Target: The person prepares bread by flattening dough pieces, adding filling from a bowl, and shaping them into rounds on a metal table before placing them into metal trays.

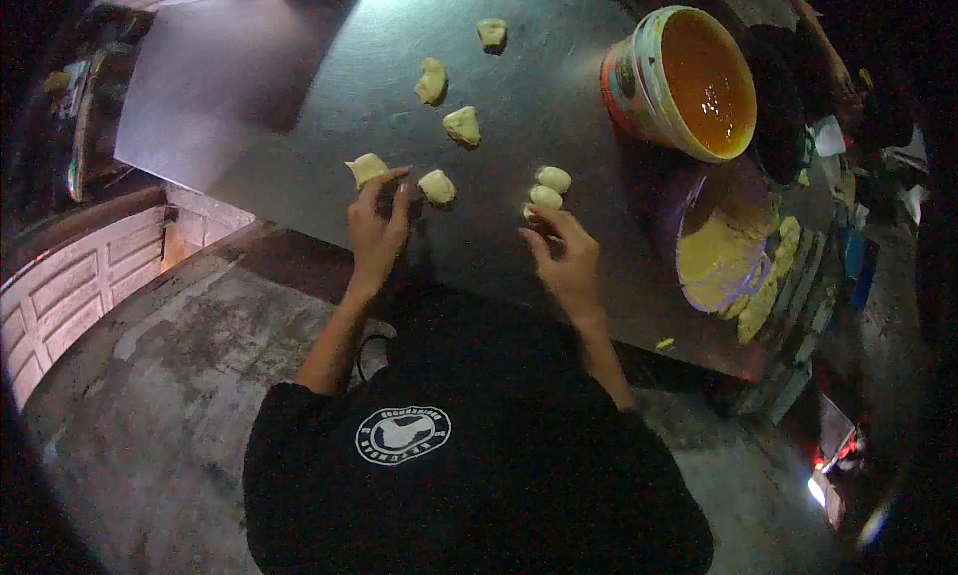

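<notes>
My left hand (377,231) is over the metal table at a pale piece of dough (365,166). Its index finger crosses the dough's lower right edge, and a gap shows between that finger and the thumb. Just right of it lies another dough lump (437,187). My right hand (571,266) has its fingertips and thumb bent round a small dough ball, mostly hidden beneath them. Two smooth dough balls, an upper one (554,180) and a lower one (545,197), sit in a row against those fingertips.
Rough dough pieces, one of them (462,126) nearest, lie farther up the metal table (329,106). A tilted bucket (654,86) with orange filling stands at right. Beside it rest a purple-rimmed bowl (714,266) of yellow paste and long dough strips (760,310).
</notes>
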Available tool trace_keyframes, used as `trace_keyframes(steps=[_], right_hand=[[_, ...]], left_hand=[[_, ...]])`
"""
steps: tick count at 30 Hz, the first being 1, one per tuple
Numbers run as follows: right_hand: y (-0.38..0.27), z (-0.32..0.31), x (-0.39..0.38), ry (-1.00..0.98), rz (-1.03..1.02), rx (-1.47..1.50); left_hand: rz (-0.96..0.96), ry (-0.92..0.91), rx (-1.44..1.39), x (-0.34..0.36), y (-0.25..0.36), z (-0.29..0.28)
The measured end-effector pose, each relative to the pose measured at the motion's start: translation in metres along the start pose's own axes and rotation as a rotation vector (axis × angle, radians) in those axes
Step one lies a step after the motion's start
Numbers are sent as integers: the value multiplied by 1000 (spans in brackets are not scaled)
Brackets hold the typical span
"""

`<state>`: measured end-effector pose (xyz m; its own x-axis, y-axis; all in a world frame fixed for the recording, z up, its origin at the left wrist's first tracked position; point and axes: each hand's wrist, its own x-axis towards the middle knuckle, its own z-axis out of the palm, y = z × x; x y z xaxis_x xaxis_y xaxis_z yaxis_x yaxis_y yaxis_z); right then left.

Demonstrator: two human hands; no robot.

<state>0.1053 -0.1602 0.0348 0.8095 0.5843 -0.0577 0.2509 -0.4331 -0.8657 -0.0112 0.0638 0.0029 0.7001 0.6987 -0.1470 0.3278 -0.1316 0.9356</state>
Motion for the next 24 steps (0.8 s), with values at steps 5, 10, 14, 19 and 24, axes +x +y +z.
trace_keyframes(steps=[5,10,14,19,24], right_hand=[[-2,92,53,-155,-239,-192],[-22,82,53,-203,-234,23],[-57,-6,7,-181,-135,605],[-36,-98,-45,134,-211,627],[-40,-177,-100,259,12,827]], left_hand=[[-411,-44,-344,-23,-14,-7],[-248,201,-426,-49,21,19],[-4,149,-539,-84,80,59],[164,-169,-498,-134,144,125],[745,-67,-416,-163,180,188]])
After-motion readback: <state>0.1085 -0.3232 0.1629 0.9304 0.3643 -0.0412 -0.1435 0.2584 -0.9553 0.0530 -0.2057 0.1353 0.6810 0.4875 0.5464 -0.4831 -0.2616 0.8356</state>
